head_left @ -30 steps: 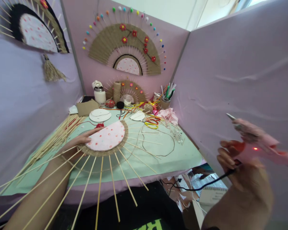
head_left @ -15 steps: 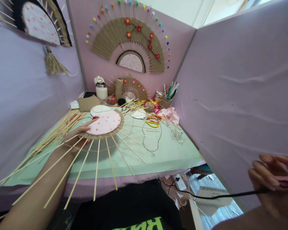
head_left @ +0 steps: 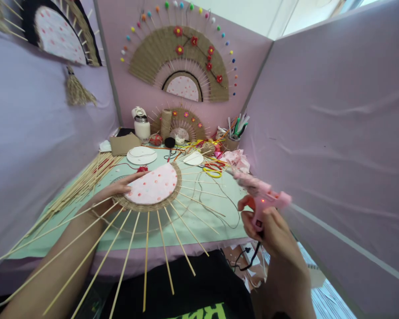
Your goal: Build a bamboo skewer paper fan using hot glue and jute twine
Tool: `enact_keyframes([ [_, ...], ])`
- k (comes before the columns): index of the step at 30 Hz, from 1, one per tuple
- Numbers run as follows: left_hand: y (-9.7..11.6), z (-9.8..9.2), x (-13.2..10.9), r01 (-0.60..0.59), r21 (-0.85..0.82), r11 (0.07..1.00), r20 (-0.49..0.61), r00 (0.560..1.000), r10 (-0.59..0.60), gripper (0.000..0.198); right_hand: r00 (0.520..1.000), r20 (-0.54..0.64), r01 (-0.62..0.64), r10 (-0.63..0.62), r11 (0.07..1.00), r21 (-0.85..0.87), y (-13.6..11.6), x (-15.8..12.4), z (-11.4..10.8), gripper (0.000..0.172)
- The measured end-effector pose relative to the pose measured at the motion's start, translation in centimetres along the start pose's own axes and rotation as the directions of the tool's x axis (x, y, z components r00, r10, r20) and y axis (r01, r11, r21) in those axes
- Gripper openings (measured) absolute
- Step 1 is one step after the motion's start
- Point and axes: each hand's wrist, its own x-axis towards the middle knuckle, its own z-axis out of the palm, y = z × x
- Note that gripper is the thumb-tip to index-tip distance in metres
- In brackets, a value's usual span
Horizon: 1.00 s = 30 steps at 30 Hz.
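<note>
My left hand (head_left: 115, 190) grips the left end of a half-round fan base (head_left: 153, 185), thumb on top and fingers beneath. Its face is white cloth with pink-red dots, edged with braided twine, and thin wooden sticks (head_left: 146, 257) fan out from the curved rim. A loose strand of twine (head_left: 129, 232) runs across the sticks. In my right hand (head_left: 269, 226) is a pink hot glue gun (head_left: 264, 195), its orange light lit and its nozzle pointing left toward the fan. The nozzle is apart from the fan. A black cord (head_left: 252, 263) hangs from its handle.
Bundled sticks (head_left: 83, 181) lie at the left. Behind the fan are a white disc (head_left: 141, 155), yellow-and-red scissors (head_left: 213, 169), crumpled pink cloth (head_left: 236, 160), a white jar (head_left: 142, 128) and a cup of tools (head_left: 231, 142). Finished fans (head_left: 142, 55) hang on the partitions.
My right hand has brought the glue gun in from the far right to beside the fan. The fan in my left hand has shifted slightly right and closer to me.
</note>
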Motion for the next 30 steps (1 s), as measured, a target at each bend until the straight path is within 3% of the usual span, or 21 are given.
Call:
enact_keyframes([
  [4, 0.4, -0.3, 0.1, 0.117, 0.001, 0.993, 0.082, 0.990, -0.117, 0.066, 0.995, 0.095, -0.032, 0.036, 0.999, -0.041, 0.3, 1.3, 1.5, 0.036],
  [10, -0.2, -1.0, 0.6, 0.125, 0.076, 0.989, 0.125, 0.983, -0.134, 0.069, 0.986, 0.146, -0.083, 0.085, 0.996, -0.017, 0.3, 2.2, 2.7, 0.038],
  [17, -0.2, -0.4, 0.6, 0.087, 0.127, 0.988, 0.067, 0.993, -0.096, 0.064, 0.989, 0.005, -0.145, 0.151, 0.958, -0.246, 0.8, 2.7, 3.2, 0.046],
  [23, 0.1, 0.4, 0.2, 0.129, 0.086, 0.988, 0.060, 0.989, -0.134, 0.065, 0.996, 0.028, -0.070, 0.085, 0.940, -0.335, 1.4, 3.0, 3.3, 0.043],
  [30, 0.0, 0.3, 0.3, 0.161, 0.060, 0.985, 0.048, 0.985, -0.164, 0.068, 0.996, 0.014, -0.079, 0.090, 0.927, -0.366, 2.0, 3.2, 3.2, 0.044],
])
